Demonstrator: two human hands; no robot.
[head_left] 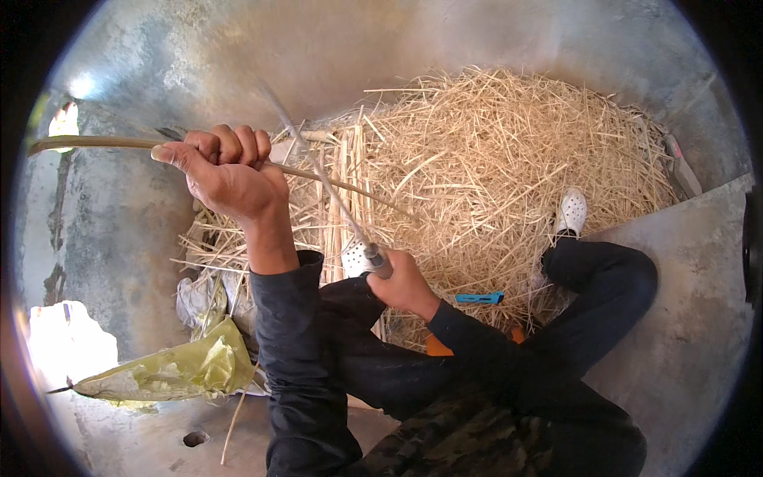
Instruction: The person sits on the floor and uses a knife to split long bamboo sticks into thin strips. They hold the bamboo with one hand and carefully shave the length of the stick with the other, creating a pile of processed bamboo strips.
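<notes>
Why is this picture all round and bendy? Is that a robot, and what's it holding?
No robot here, just a person using two bare hands. There's one picture, taken by a camera worn on the person's head and looking down. Its very wide lens makes straight things bend near the edges. The left hand is closed around a long, thin stick. The right hand grips the handle of a long, thin tool, which looks a bit blurry. Beyond the hands lies a big heap of pale, straw-like strips. Those white shoes are the person's own, and a small blue object lies near the right forearm.
</notes>
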